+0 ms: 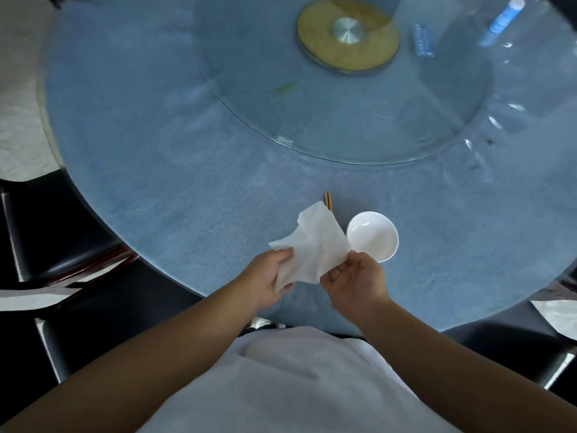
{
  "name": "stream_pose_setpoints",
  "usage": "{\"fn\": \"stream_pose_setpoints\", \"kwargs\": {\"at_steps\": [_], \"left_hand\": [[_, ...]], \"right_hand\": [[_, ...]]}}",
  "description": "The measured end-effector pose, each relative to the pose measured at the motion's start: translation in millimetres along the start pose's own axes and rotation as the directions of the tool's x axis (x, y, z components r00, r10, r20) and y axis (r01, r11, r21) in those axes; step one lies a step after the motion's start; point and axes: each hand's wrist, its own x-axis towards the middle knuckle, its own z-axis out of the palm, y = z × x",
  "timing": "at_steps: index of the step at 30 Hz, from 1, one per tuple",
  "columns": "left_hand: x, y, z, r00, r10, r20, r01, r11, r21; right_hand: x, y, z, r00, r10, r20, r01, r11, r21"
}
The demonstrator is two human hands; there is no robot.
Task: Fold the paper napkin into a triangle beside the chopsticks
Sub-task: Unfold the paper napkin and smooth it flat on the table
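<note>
A crumpled white paper napkin [312,242] hangs in the air above the near edge of the table, held between both hands. My left hand [265,276] grips its lower left part. My right hand [356,279] pinches its right corner with thumb and fingertips. The chopsticks [327,200] lie on the blue tablecloth just beyond the napkin; only their far tips show, the rest is hidden behind the paper and my hands.
A small white bowl [373,237] stands right of the chopsticks, close to my right hand. Farther back sits a glass turntable [312,126] on a round wooden base [346,35]. Dark chairs [56,232] flank the round table [156,182].
</note>
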Motion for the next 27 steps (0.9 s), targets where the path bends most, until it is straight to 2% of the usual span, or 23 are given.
{"fn": "stream_pose_setpoints", "kwargs": {"at_steps": [4,7,10,13,16,22,27], "left_hand": [[2,5,-20,0.978,0.204,-0.035,-0.204,0.979,0.002],[0,8,-38,0.960,0.267,-0.090,-0.256,0.960,0.115],[1,8,-55,0.939,0.318,-0.134,-0.276,0.926,0.259],[3,8,-68,0.912,0.379,-0.158,-0.288,0.865,0.411],[6,6,-81,0.890,0.398,-0.222,-0.259,0.842,0.473],[9,6,-91,0.877,0.394,-0.275,-0.157,0.776,0.611],[18,23,-89,0.880,0.358,-0.311,-0.180,0.859,0.480]], "right_hand": [[12,9,-16,0.994,-0.015,-0.104,0.002,0.992,-0.129],[25,23,-18,0.992,0.029,-0.126,-0.052,0.982,-0.183],[36,35,-18,0.980,-0.030,-0.199,-0.053,0.915,-0.399],[45,41,-19,0.960,-0.131,-0.249,-0.079,0.724,-0.686],[48,42,-22,0.954,-0.193,-0.232,-0.099,0.526,-0.844],[49,37,-31,0.956,-0.234,-0.175,-0.120,0.232,-0.965],[59,27,-18,0.947,-0.307,-0.091,-0.078,0.055,-0.995]]}}
